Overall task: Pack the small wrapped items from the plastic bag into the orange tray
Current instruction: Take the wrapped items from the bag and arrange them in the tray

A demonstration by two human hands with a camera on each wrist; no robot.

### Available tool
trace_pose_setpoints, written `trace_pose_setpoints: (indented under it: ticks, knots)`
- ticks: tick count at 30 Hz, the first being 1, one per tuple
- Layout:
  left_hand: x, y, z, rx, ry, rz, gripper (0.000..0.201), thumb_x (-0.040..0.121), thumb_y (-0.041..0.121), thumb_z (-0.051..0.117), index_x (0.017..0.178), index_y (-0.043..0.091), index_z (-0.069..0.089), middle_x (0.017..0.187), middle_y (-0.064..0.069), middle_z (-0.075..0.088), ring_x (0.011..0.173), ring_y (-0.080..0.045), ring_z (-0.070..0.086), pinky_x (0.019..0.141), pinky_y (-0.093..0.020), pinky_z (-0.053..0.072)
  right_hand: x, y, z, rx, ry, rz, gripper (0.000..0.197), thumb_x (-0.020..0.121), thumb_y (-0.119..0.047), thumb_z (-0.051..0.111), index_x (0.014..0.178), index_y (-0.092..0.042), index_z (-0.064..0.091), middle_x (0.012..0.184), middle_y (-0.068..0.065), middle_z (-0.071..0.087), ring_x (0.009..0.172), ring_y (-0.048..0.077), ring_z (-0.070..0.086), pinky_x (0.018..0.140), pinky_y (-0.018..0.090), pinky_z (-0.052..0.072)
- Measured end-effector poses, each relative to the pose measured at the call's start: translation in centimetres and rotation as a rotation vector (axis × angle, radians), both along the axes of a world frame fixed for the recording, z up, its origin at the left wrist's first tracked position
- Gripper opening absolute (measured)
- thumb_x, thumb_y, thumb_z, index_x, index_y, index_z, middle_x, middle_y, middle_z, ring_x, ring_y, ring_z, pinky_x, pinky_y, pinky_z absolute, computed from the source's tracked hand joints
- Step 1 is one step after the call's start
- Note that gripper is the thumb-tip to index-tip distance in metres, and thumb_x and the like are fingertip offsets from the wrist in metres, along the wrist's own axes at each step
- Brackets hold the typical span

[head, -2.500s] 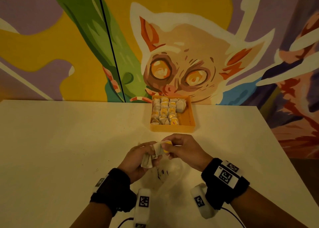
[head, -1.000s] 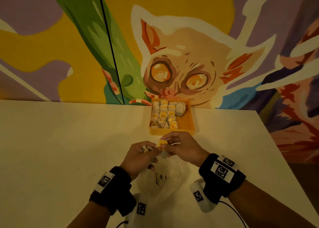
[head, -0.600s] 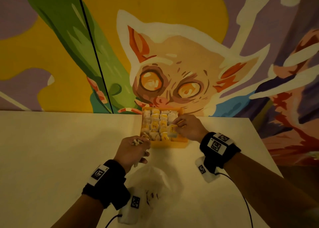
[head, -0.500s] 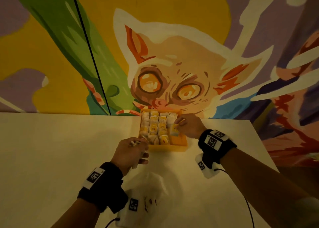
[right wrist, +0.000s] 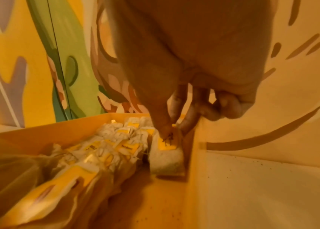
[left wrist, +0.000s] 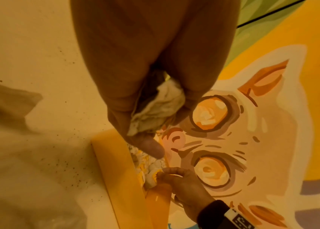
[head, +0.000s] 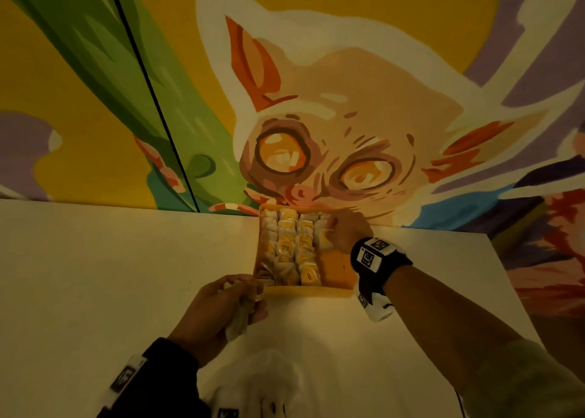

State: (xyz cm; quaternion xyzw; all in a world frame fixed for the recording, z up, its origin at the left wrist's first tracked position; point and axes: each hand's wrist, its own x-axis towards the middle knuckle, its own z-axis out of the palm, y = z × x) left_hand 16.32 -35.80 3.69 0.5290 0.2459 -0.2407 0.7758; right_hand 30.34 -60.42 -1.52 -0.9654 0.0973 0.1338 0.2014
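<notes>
The orange tray [head: 311, 291] stands at the table's far edge against the wall, with rows of small white wrapped items with yellow tags [head: 286, 246] filling its left and middle. My right hand [head: 330, 232] is inside the tray's far right part. Its thumb and fingers pinch one wrapped item [right wrist: 166, 156] by the yellow tag, upright against the right tray wall [right wrist: 193, 167]. My left hand [head: 240, 297] hovers at the tray's near left corner and grips a crumpled white bundle of wrapped items [left wrist: 158, 106]. The plastic bag [head: 262, 383] lies on the table below my left wrist.
The near right part of the tray floor [head: 335, 269] is bare orange. A painted mural wall [head: 316, 117] rises directly behind the tray. The white table [head: 110, 275] extends left, and its right edge [head: 512, 291] lies close to my right forearm.
My right hand carried one item from beside my left hand forward into the tray's far right. My left hand moved up to the tray's near left corner, still holding its bundle.
</notes>
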Motion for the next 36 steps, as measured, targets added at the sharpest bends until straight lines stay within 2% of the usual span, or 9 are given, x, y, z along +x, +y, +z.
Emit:
trace_pose_setpoints:
  ticks: [5, 8, 9, 13, 17, 23, 28, 33, 36]
  knots:
    - [-0.4, 1.0, -0.3, -0.014, 0.009, 0.036, 0.012, 0.092, -0.004, 0.051, 0.103, -0.004, 0.057, 0.094, -0.023, 0.061, 0.078, -0.036, 0.061, 0.060, -0.034, 0.060, -1.9, 1.3, 0.6, 0.043, -0.238, -0.033, 0.012, 0.080, -0.017, 0.067, 0.089, -0.024, 0.062, 0.100, 0.007, 0.067, 0.093, 0.026, 0.063, 0.078, 0.035, 0.053]
    - [-0.7, 2.0, -0.5, 0.026, 0.014, 0.078, 0.012, 0.093, -0.003, 0.051, 0.104, -0.004, 0.058, 0.096, -0.024, 0.062, 0.079, -0.036, 0.062, 0.059, -0.034, 0.060, -5.0, 4.6, 2.2, 0.165, -0.346, 0.094, 0.009, 0.084, -0.018, 0.066, 0.090, -0.024, 0.063, 0.091, -0.002, 0.065, 0.085, 0.014, 0.059, 0.077, 0.017, 0.042]
    - [-0.8, 2.5, -0.5, 0.051, 0.014, 0.094, 0.012, 0.093, -0.003, 0.051, 0.103, -0.003, 0.058, 0.097, -0.024, 0.063, 0.079, -0.036, 0.062, 0.059, -0.034, 0.060, -6.3, 6.0, 2.8, 0.234, -0.320, 0.171, 0.009, 0.085, -0.017, 0.066, 0.092, -0.023, 0.064, 0.089, -0.004, 0.065, 0.083, 0.011, 0.058, 0.074, 0.011, 0.038]
    - [-1.3, 4.8, -0.9, 0.158, -0.013, 0.150, 0.009, 0.093, -0.002, 0.053, 0.100, -0.001, 0.059, 0.097, -0.022, 0.062, 0.080, -0.036, 0.062, 0.064, -0.038, 0.058, -10.6, 11.0, 3.3, 0.426, 0.032, 0.543, 0.019, 0.084, -0.011, 0.067, 0.101, -0.016, 0.068, 0.095, -0.003, 0.066, 0.078, 0.006, 0.058, 0.066, 0.018, 0.042]
    - [-2.3, 7.4, -1.2, 0.206, -0.032, 0.203, 0.008, 0.093, -0.001, 0.053, 0.099, 0.000, 0.059, 0.097, -0.021, 0.062, 0.079, -0.034, 0.063, 0.065, -0.038, 0.056, -12.6, 13.8, 2.3, 0.275, 0.224, 0.783, 0.034, 0.080, -0.010, 0.067, 0.113, -0.020, 0.064, 0.110, 0.001, 0.063, 0.098, 0.018, 0.060, 0.084, 0.031, 0.050]
    - [-3.9, 9.2, -1.8, 0.259, -0.007, 0.220, 0.014, 0.094, 0.000, 0.054, 0.106, -0.004, 0.059, 0.098, -0.022, 0.063, 0.083, -0.036, 0.063, 0.067, -0.039, 0.056, -12.9, 17.1, 1.3, 0.053, 0.238, 0.958, 0.040, 0.085, -0.009, 0.066, 0.123, -0.018, 0.056, 0.125, 0.009, 0.053, 0.109, 0.025, 0.051, 0.083, 0.030, 0.041]
    - [-4.4, 9.4, -1.9, 0.317, -0.020, 0.129, 0.013, 0.092, 0.000, 0.055, 0.104, -0.003, 0.060, 0.096, -0.024, 0.064, 0.078, -0.033, 0.065, 0.062, -0.035, 0.058, -12.3, 18.1, 0.8, 0.013, 0.203, 0.898, 0.016, 0.090, -0.012, 0.059, 0.103, -0.012, 0.067, 0.113, 0.013, 0.061, 0.097, 0.030, 0.060, 0.085, 0.038, 0.053]
    - [-4.1, 8.7, -1.2, 0.469, -0.109, -0.182, 0.015, 0.088, 0.004, 0.064, 0.103, 0.005, 0.065, 0.086, -0.021, 0.066, 0.067, -0.024, 0.064, 0.056, -0.028, 0.056, -12.2, 15.5, 3.1, 0.292, 0.139, 0.707, 0.012, 0.089, -0.020, 0.060, 0.095, -0.013, 0.068, 0.097, 0.003, 0.070, 0.088, 0.019, 0.065, 0.080, 0.037, 0.056]
    - [-3.5, 7.4, -0.5, 0.497, -0.216, -0.407, 0.019, 0.084, 0.009, 0.072, 0.102, 0.013, 0.069, 0.085, -0.018, 0.067, 0.066, -0.021, 0.062, 0.058, -0.030, 0.056, -12.6, 13.9, 4.6, 0.456, 0.119, 0.585, 0.015, 0.089, -0.027, 0.065, 0.096, -0.014, 0.067, 0.097, 0.001, 0.069, 0.089, 0.016, 0.064, 0.077, 0.033, 0.057]
